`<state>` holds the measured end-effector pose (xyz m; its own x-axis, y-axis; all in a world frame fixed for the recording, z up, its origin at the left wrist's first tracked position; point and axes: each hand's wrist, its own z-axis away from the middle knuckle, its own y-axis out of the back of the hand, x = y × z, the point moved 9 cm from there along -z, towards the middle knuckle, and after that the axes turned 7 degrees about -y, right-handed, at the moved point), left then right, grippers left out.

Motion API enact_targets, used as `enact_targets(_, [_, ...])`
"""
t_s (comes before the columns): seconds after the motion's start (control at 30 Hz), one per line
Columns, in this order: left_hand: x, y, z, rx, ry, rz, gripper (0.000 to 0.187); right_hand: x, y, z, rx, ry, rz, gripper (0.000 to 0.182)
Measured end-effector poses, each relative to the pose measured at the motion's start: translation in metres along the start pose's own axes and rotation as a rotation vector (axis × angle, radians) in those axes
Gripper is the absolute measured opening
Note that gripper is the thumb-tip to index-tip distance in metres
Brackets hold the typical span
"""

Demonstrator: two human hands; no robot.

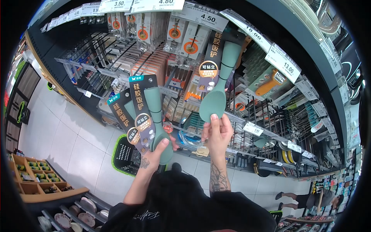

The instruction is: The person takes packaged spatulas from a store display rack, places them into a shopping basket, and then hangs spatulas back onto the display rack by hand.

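- Head view, left hand (156, 152), 7 o'clock of centre: closed round two carded spatulas, thumb on the green blade of the front spatula (155, 112); the rear spatula's card (120, 112) fans out behind it towards 10 o'clock.
- Right hand (219, 137), 4 o'clock: thumb and fingers pinch the blade tip of a third spatula (213, 103), which stands handle up towards 1 o'clock against the hook display. Whether its card hangs on a hook cannot be told.
- Surroundings: an orange-handled utensil (269, 84) in a pack at 2 o'clock; a basket (115, 154) on the tiled floor (87, 143) at 8 o'clock; another person (315, 200), well apart, at 4 o'clock.
- Assessed step: handling the third spatula at the display, with two retained in the left hand.
- Assessed requirement: any further move calls for a firm pinch, card clear of neighbouring hooks, and the left-hand pair kept together.
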<state>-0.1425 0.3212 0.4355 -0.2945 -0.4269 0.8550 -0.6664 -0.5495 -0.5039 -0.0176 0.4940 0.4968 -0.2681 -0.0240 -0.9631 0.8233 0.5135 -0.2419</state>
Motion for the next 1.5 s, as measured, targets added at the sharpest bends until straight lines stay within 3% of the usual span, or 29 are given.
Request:
enact_targets(0.4, [-0.005,0.0,0.004,-0.025,0.007,0.027,0.039,0.0,-0.02,-0.051,-0.09,-0.044,-0.327,0.019])
enact_targets(0.63, [0.001,0.002,0.007,-0.035,-0.01,-0.024,0.04,0.001,-0.031,-0.092,-0.123,0.002,-0.374,0.019])
enact_targets(1.03, [0.0,0.003,0.011,-0.021,-0.004,-0.003,0.043,-0.001,-0.033,-0.147,-0.182,-0.119,-0.459,0.031])
enact_targets(1.27, [-0.009,0.002,0.011,-0.08,0.006,0.047,0.055,-0.011,-0.034,-0.125,-0.181,-0.124,-0.43,0.039])
enact_targets(1.4, [-0.012,-0.002,0.011,-0.128,0.074,0.198,0.065,-0.018,-0.041,-0.074,-0.292,-0.126,-0.414,0.033])
enact_targets(1.5, [-0.006,-0.004,0.01,-0.092,0.089,0.088,0.068,-0.01,-0.059,-0.016,-0.426,-0.173,-0.366,0.023])
